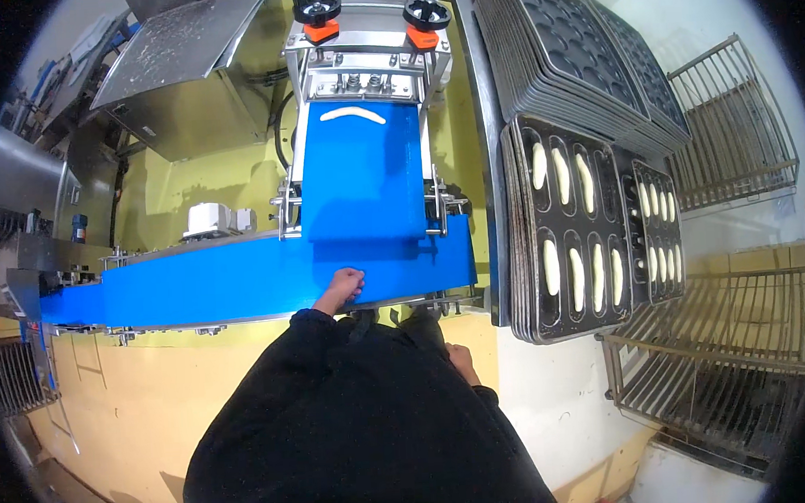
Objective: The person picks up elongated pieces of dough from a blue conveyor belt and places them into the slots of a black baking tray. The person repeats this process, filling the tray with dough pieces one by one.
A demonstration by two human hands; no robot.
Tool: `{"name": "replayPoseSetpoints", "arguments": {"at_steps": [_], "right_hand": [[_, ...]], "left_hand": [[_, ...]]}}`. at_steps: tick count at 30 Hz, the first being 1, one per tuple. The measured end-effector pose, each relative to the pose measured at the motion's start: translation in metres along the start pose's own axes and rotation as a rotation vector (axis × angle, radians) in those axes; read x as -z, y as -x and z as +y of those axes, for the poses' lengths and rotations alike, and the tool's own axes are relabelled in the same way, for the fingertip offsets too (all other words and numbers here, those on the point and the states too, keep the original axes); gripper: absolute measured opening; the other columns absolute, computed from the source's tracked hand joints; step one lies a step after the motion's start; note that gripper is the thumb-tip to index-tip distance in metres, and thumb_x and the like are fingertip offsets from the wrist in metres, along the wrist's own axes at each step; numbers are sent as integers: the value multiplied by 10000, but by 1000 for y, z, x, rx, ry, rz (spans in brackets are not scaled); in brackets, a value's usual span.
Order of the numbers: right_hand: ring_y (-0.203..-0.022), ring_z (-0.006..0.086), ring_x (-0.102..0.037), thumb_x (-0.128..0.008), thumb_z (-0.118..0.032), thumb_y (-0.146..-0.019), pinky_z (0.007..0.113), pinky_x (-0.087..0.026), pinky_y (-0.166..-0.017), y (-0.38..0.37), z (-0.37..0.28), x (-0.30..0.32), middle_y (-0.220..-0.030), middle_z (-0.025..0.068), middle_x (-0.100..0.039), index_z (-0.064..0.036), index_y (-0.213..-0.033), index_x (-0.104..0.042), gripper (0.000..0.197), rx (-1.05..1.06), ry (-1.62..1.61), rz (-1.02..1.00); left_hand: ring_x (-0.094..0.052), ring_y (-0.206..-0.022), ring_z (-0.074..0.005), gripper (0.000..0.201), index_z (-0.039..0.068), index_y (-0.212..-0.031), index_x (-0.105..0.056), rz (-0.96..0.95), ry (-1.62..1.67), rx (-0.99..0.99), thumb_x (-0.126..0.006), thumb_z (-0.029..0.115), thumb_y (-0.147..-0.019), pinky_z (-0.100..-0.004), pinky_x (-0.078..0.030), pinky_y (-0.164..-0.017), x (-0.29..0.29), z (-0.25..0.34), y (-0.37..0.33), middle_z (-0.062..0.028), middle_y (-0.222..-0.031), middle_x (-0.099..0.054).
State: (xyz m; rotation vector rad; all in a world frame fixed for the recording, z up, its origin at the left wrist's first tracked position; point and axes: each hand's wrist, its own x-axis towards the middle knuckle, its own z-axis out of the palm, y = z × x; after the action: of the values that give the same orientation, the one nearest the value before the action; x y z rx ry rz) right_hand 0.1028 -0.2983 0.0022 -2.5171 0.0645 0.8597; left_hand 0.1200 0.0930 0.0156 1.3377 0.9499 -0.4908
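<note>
Blue cross belt (pixel 240 287) | L hand (pixel 345 282) curled to a loose fist on its near edge, holds nothing | dough strip (pixel 352 116) at far end of feed belt (pixel 362 176), straight ahead of L hand, long axis crosswise | R hand (pixel 461 359) low by body, farther off, grip can't tell | dough-filled tray (pixel 522 245) right.
</note>
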Motion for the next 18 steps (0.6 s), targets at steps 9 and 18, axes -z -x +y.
{"name": "replayPoseSetpoints", "arguments": {"at_steps": [9,18], "right_hand": [[-739,390,-601,-505,-405,-842,439,-458,-672,8,-52,29,-744,226,-613,10,-754,-620,440,108,152,33],[-993,357,-510,-648,-177,-757,439,-431,-827,-115,-383,73,-1093,153,-523,-80,-1152,-512,428,999,-24,266]], "left_hand": [[-553,-604,-100,214,84,-972,-573,45,-25,-55,-574,270,-866,-266,-432,-490,3,-6,2,-14,-776,-610],[-550,-603,-95,180,41,-940,-590,107,256,-151,-556,202,-866,-235,-431,-481,11,-45,50,-32,-763,-612]]}}
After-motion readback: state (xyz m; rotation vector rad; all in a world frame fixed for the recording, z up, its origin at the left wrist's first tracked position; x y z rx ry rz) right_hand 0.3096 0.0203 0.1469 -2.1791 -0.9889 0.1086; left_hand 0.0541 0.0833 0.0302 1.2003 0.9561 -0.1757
